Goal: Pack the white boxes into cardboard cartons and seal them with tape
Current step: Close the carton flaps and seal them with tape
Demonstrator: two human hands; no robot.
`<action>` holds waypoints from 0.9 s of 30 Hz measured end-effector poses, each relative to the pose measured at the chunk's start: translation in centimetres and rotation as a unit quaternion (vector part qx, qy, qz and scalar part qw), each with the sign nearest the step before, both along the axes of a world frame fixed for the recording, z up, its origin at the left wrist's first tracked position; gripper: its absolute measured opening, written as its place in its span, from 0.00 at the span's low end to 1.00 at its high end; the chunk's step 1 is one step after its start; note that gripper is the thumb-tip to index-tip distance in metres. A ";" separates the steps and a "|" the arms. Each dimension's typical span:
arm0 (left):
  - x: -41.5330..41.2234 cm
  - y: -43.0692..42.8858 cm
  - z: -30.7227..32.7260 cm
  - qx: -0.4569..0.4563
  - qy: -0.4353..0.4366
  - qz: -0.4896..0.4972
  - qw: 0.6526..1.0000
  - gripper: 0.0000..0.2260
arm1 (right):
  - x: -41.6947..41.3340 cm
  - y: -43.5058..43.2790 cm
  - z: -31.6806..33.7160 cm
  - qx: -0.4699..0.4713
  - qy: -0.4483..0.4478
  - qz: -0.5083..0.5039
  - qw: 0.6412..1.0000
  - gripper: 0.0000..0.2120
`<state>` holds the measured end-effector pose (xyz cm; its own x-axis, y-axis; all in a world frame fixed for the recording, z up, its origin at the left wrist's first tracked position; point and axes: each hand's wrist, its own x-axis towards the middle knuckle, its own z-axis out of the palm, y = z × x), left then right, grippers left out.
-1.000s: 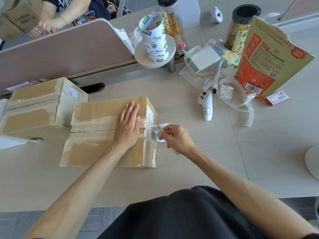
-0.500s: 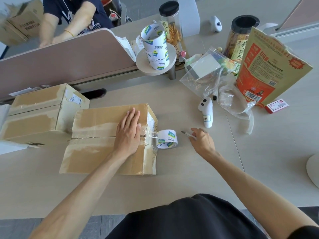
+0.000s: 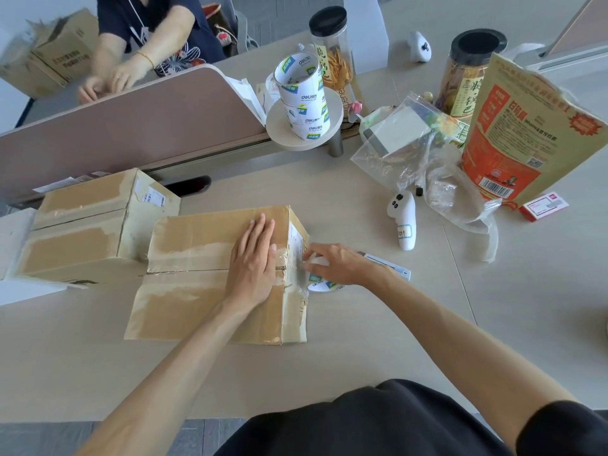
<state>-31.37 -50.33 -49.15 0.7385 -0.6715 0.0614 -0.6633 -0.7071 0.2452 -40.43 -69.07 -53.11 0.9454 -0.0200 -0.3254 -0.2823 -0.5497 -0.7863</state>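
The cardboard carton (image 3: 204,284) you are sealing lies at the centre of the frame on the counter (image 3: 329,357). Its flaps are shut and clear tape runs along the top seam toward the right edge. Your left hand (image 3: 255,261) lies flat on the carton's top near that edge, fingers straight and close together, pressing over the seam. Your right hand (image 3: 335,264) is just beside the carton's right face, fingers curled round a slim white tool (image 3: 390,266) whose end sticks out to the right past your wrist. Its fingertips sit at the tape strip where it comes over the carton's edge. The tape roll (image 3: 320,285) lies on the counter under that hand, right up against the carton's right face; whether it touches cannot be told.

A second carton (image 3: 82,232), taped shut, stands just left of yours, toward the left edge of the frame. A white controller (image 3: 403,222) lies to the right of centre. Beyond it are crumpled clear plastic bags (image 3: 394,146), a tall orange packet (image 3: 526,133) and a small red and white box (image 3: 544,205). At upper centre, a stack of tape rolls (image 3: 301,93) stands on a round stand (image 3: 329,136), with two dark-lidded jars (image 3: 332,54) behind. Across the divider (image 3: 131,126), in the upper left of the frame, another person (image 3: 148,44) has both hands down beside a further carton (image 3: 49,54)
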 end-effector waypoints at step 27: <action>-1.4 -3.7 2.3 0.172 -0.004 0.056 0.984 0.35 | -4.6 -1.5 1.9 0.142 -0.035 -0.224 0.964 0.04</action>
